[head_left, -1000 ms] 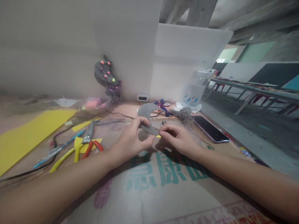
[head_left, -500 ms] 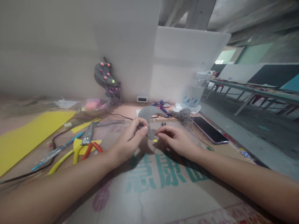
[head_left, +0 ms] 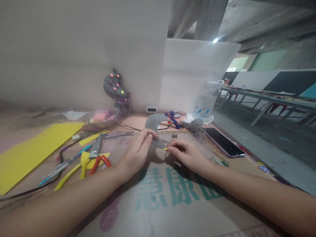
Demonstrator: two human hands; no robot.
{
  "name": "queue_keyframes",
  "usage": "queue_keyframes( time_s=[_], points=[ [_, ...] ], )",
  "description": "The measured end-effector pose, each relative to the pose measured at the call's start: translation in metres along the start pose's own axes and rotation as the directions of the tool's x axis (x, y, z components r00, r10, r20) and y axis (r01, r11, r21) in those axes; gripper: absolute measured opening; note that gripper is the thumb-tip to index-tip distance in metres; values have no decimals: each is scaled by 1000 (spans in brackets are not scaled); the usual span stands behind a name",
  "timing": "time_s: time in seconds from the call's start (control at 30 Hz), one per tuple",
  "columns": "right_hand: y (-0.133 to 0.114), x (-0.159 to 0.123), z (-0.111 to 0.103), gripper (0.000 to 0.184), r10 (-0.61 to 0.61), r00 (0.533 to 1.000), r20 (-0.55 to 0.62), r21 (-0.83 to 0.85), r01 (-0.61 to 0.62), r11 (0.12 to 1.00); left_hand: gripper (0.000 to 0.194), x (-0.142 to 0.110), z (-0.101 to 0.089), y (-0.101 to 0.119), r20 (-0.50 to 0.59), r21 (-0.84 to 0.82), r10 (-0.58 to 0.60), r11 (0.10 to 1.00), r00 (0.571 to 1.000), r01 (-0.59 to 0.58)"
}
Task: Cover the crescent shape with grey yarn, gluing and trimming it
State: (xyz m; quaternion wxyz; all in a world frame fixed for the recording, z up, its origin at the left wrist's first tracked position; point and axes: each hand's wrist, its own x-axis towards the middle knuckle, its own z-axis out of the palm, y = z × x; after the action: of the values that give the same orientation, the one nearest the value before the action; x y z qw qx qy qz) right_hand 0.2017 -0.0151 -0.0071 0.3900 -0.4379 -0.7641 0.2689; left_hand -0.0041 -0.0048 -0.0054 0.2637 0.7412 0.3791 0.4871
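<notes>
A crescent wrapped in grey yarn (head_left: pixel 153 122) is held up above the cardboard by my left hand (head_left: pixel 138 148), its thumb and fingers closed on the outer curve. The crescent's lower end points to the right and shows a small yellow tip (head_left: pixel 166 148). My right hand (head_left: pixel 185 152) is pinched together right at that tip. Whether its fingers grip the tip itself or a strand of yarn is too small to tell. Behind my right hand lies a tangled bundle of grey yarn (head_left: pixel 196 127).
Scissors with yellow and red handles (head_left: pixel 95 156), yellow sheet (head_left: pixel 46 148) and blue pen (head_left: pixel 74 159) lie left. A decorated grey crescent (head_left: pixel 115 87) stands behind. Near the back are a small digital clock (head_left: pixel 151 109), blue glue gun (head_left: pixel 175 120), water bottle (head_left: pixel 206 102); a phone (head_left: pixel 224 142) lies right.
The crescent has turned a little, so its lower end now points further right. My right fingertips have come closer to its yellow tip. The whole view has shifted slightly.
</notes>
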Motion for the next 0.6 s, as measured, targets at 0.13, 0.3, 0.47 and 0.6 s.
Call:
queue_keyframes(
  time_s=[0.13,0.3,0.47,0.6],
  points=[
    [1,0,0,23,59,998,-3,61,-59,996,19,-1,3,-7,12,-36,6,999,1000,-6],
    [0,0,-1,20,-14,996,-92,-25,12,1000,59,7,7,-7,10,-342,-79,937,997,78],
    [3,-1,-4,15,-228,968,-109,-227,199,953,43,15,9,-14,95,-382,-130,911,987,156],
    [8,-1,-5,14,-412,909,-57,-347,369,862,43,15,11,-23,53,-299,-104,947,993,115]
  ],
)
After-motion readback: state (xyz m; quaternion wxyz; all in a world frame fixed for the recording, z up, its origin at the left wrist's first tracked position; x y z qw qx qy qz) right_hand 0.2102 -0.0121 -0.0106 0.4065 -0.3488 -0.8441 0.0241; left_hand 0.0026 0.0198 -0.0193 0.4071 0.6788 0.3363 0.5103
